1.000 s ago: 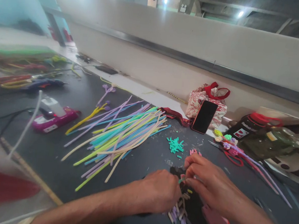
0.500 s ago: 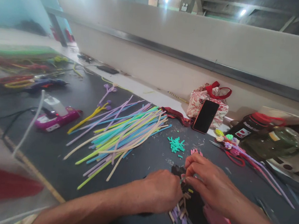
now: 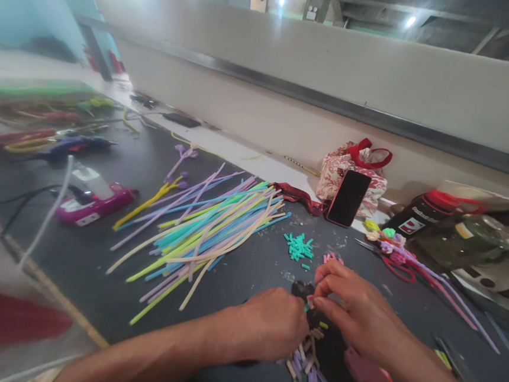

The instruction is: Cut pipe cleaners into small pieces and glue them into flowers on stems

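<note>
My left hand (image 3: pixel 274 323) is closed in a fist above the dark tabletop, its fingertips turned away from view. Fingertips of my right hand (image 3: pixel 351 303) pinch close beside it, with a tiny pink piece (image 3: pixel 309 300) showing at their tips. A speck of green is visible between the hands; which hand has it I cannot tell. Just below lie short cut pieces of fuzzy stem (image 3: pixel 308 365) in purple, beige and green, partly on something black. Beyond the hands are a heap of short teal pieces (image 3: pixel 298 246) and a few pink pieces (image 3: pixel 333 258).
Long coloured pipe cleaners (image 3: pixel 206 234) spread to the left, near a purple corded device (image 3: pixel 97 204). A phone (image 3: pixel 349 198) leans on a patterned bag (image 3: pixel 331 174). Fuzzy flowers (image 3: pixel 388 241), a black bottle (image 3: pixel 417 214) and a green jar (image 3: pixel 459 238) stand or lie at right.
Both hands stay close together in nearly the same place. The view has shifted very slightly, and the green speck between the fingers shows more clearly now.
</note>
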`<state>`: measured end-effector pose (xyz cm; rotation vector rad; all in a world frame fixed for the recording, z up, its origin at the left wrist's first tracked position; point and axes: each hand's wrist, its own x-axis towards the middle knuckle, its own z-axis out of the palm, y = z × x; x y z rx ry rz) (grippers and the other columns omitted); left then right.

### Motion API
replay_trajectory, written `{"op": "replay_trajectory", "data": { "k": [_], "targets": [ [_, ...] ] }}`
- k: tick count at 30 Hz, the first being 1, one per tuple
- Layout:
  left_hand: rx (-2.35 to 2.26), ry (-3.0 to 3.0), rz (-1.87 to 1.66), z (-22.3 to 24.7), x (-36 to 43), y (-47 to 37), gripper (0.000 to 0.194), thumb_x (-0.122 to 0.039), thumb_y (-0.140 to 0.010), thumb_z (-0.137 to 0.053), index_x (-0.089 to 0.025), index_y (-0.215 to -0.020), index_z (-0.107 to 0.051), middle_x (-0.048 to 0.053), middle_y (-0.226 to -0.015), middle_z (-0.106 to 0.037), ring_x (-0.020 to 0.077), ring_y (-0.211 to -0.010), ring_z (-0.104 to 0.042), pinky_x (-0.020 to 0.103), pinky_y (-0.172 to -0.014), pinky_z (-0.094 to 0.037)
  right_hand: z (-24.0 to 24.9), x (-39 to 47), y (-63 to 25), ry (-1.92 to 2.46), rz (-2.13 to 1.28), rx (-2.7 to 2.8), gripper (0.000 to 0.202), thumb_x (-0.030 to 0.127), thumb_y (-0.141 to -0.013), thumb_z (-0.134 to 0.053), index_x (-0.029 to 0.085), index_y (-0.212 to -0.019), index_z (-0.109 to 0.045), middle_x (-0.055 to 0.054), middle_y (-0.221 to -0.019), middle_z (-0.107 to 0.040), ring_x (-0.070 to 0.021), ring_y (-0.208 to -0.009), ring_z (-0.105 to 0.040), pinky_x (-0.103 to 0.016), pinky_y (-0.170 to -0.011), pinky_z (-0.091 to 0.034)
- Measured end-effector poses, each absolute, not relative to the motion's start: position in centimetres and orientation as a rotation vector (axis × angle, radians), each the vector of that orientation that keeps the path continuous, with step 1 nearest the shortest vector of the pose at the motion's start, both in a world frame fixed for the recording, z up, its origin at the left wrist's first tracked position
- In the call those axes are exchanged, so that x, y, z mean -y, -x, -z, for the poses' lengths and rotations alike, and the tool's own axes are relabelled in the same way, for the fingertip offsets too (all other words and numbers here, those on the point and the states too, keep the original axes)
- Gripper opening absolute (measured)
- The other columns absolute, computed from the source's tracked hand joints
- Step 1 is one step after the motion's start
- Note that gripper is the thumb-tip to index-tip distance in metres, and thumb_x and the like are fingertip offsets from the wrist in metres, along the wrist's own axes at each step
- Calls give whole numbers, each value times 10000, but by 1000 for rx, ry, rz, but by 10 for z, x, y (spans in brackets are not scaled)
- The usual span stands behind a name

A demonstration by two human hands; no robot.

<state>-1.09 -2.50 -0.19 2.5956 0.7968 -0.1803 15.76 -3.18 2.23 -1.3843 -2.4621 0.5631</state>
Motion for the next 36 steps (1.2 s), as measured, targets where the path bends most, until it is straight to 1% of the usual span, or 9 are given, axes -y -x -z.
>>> {"op": "replay_trajectory", "data": {
  "k": [7, 10, 13, 16, 18, 22, 26, 32, 36],
  "targets": [
    [-867, -2372, 45, 5, 20, 16, 348, -223, -837, -295, -120, -709, -602, 54, -571, -587, 110, -467, -470, 205, -463, -312, -33, 35, -155, 1364, -571, 2362, 224, 169, -858, -437, 180, -667, -553, -25, -791, -546, -142, -740, -526, -264, -648, -410],
    [-871, -2047, 13, 3, 17, 17, 320, -213, -807, -299, -150, -596, -532, -12, -480, -486, 70, -429, -405, 169, -452, -303, -36, 36, -158, 1368, -547, 2340, 216, 151, -850, -441, 187, -685, -576, -23, -793, -543, -140, -736, -526, -263, -639, -408],
    [-807, -1682, 69, -1, 12, 19, 249, -222, -747, -318, -163, -569, -481, -45, -448, -415, 59, -384, -371, 154, -404, -285, -36, 36, -165, 1383, -551, 2252, 195, 150, -841, -447, 199, -738, -604, -25, -837, -550, -146, -774, -536, -272, -676, -419],
    [-729, -1393, 144, -8, 10, 21, 192, -248, -682, -356, -163, -580, -495, -41, -457, -435, 69, -347, -361, 167, -348, -274, -35, 38, -170, 1401, -627, 2104, 164, 192, -831, -468, 212, -792, -626, -27, -886, -571, -166, -845, -544, -297, -755, -419],
    [-659, -1291, 156, -12, 10, 23, 184, -253, -659, -371, -158, -564, -497, -32, -463, -446, 71, -340, -358, 168, -328, -258, -34, 41, -169, 1438, -815, 1990, 154, 189, -802, -495, 217, -887, -620, -23, -892, -592, -167, -824, -556, -300, -742, -435],
    [-557, -1272, 145, -16, 13, 27, 197, -284, -666, -396, -149, -576, -508, -30, -440, -424, 68, -360, -367, 161, -343, -258, -34, 49, -158, 1399, -1281, 1804, 459, 96, -681, -555, 227, -1119, -512, -23, -992, -602, -147, -776, -573, -265, -670, -474],
    [-469, -1211, 176, -13, 10, 28, 197, -298, -661, -426, -139, -592, -521, -25, -430, -439, 71, -343, -375, 171, -338, -258, -38, 53, -148, 1262, -1297, 1880, 426, 95, -658, -578, 234, -1060, -547, -6, -960, -604, -146, -795, -570, -261, -703, -468],
    [-450, -1035, 120, -5, 8, 24, 246, -363, -639, -454, -135, -561, -498, -24, -407, -443, 46, -254, -248, 183, -282, -132, -27, 49, -146, 1180, -1407, 1750, 502, 97, -669, -588, 243, -1137, -483, -9, -979, -583, -156, -852, -565, -289, -750, -449],
    [-555, -1020, -72, -6, 9, 23, 197, -326, -617, -468, -135, -642, -508, -48, -440, -430, 28, -288, -223, 160, -303, -115, -11, 42, -146, 1257, -1373, 1472, 434, 196, -694, -596, 198, -1110, -474, -32, -953, -562, -151, -773, -563, -290, -684, -447]
  ]
}}
